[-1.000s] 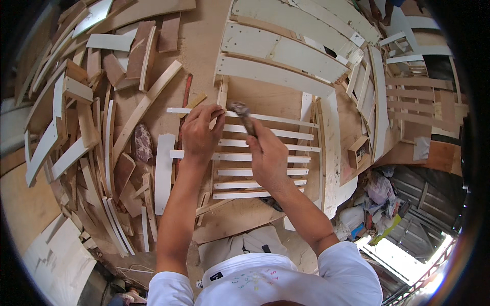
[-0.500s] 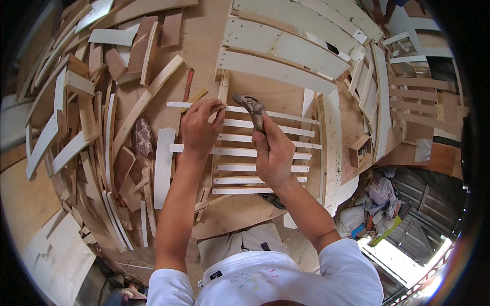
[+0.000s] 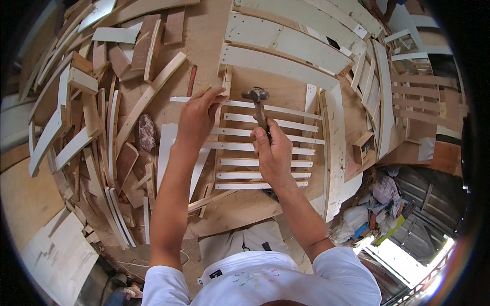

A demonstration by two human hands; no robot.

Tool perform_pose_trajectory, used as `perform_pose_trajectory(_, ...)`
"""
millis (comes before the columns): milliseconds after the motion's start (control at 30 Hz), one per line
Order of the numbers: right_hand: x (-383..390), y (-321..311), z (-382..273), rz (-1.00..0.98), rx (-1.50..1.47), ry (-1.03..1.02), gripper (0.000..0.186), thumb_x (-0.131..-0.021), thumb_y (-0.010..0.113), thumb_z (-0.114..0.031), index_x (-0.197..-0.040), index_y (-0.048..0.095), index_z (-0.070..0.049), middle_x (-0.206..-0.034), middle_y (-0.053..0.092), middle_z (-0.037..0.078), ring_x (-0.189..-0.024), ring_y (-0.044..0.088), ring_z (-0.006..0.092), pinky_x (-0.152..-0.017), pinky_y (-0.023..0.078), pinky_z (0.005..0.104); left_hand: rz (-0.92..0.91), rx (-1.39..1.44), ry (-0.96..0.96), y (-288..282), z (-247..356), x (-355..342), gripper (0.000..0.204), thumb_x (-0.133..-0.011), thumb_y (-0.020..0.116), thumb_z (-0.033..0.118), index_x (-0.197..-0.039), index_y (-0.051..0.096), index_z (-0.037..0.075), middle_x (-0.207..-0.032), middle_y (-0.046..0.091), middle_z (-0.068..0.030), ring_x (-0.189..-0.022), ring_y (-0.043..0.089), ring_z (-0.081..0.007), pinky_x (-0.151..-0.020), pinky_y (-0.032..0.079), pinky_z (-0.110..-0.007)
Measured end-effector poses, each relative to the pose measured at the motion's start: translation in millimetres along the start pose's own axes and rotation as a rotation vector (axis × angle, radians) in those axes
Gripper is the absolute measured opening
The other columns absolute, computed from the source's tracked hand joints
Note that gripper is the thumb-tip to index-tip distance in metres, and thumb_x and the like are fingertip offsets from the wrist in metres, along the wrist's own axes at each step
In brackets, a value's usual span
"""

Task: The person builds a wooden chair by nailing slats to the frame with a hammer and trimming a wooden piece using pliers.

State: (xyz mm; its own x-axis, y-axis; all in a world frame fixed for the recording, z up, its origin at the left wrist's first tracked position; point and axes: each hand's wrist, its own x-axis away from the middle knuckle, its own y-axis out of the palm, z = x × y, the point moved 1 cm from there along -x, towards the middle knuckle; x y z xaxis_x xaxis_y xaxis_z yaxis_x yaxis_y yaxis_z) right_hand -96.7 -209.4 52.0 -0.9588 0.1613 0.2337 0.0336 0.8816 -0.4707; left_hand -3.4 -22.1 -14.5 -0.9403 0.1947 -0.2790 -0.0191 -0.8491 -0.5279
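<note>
My right hand [image 3: 274, 153] is wrapped round the handle of a hammer [image 3: 261, 113]. The hammer's dark metal head points away from me, above the upper slats. Over the left end of the farthest white slat [image 3: 286, 109] is my left hand [image 3: 198, 116], thumb and forefinger drawn close beside the wooden side rail [image 3: 226, 84]. Whatever lies between those fingertips is too small to make out. Several narrow white slats [image 3: 240, 162] lie in parallel rows across the frame, from the left rail to the right rail [image 3: 325, 148].
Loose offcuts and curved boards [image 3: 76, 122] crowd the left side. A slim red rod [image 3: 192, 80] lies beyond my left hand. White boards [image 3: 286, 46] fill the far side. At right stand a small wooden box [image 3: 363, 148] and a heap of bags [image 3: 385, 191].
The hammer has swung from a leftward tilt to nearly upright. My left hand's fingers have stretched out further toward the rail. The whole view has shifted slightly.
</note>
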Motion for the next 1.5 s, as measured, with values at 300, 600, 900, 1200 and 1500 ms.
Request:
perform_pose_trajectory(300, -6, 9, -11, 0.031, 0.253, -0.16, 0.037, -0.111, 0.055, -0.022, -0.135, 0.058, 0.006, -0.103, 0.069, 0.024, -0.089, 0.069, 0.0394, -0.078, 0.054, 0.0472, -0.189, 0.051, -0.053, -11, -17, -13, 0.048, -0.087, 0.076, -0.006, -0.13, 0.06, 0.009, -0.106, 0.081, -0.0114, -0.102, 0.079, -0.0249, -0.085, 0.062, -0.034)
perform_pose_trajectory(600, 2, 22, -9, 0.156, 0.39, -0.355, 0.043, -0.107, 0.06, -0.013, -0.146, 0.055, 0.003, -0.101, 0.071, 0.024, -0.086, 0.072, 0.0339, -0.074, 0.057, 0.0423, -0.236, 0.124, -0.096, -9, -32, -16, 0.038, -0.086, 0.08, 0.0, -0.115, 0.057, 0.006, -0.097, 0.081, -0.0077, -0.097, 0.078, -0.0271, -0.084, 0.059, -0.038)
perform_pose_trajectory(900, 15, 34, 7, 0.334, 0.187, -0.322, 0.042, -0.105, 0.062, -0.011, -0.144, 0.058, 0.003, -0.101, 0.073, 0.022, -0.086, 0.073, 0.0332, -0.076, 0.059, 0.0401, -0.247, 0.146, -0.101, -10, -31, -21, 0.026, -0.086, 0.08, 0.001, -0.103, 0.061, 0.004, -0.094, 0.081, -0.0095, -0.091, 0.078, -0.0286, -0.08, 0.059, -0.036)
perform_pose_trajectory(1200, 13, 49, 2, 0.301, 0.218, -0.25, 0.041, -0.105, 0.063, -0.01, -0.143, 0.058, 0.004, -0.093, 0.071, 0.024, -0.077, 0.071, 0.0354, -0.068, 0.055, 0.0415, -0.253, 0.14, -0.045, -14, -29, -24, 0.026, -0.086, 0.081, 0.003, -0.103, 0.061, 0.003, -0.095, 0.081, -0.0113, -0.09, 0.078, -0.0297, -0.08, 0.06, -0.037)
perform_pose_trajectory(1500, 31, 64, 10, 0.251, 0.11, -0.125, 0.056, -0.114, 0.054, -0.027, -0.159, 0.042, 0.002, -0.081, 0.061, 0.004, -0.064, 0.052, 0.0084, -0.058, 0.047, 0.0261, -0.29, 0.081, -0.02, -20, -30, -25, 0.032, -0.085, 0.083, 0.007, -0.112, 0.065, 0.005, -0.096, 0.081, -0.0078, -0.094, 0.077, -0.0279, -0.081, 0.059, -0.038)
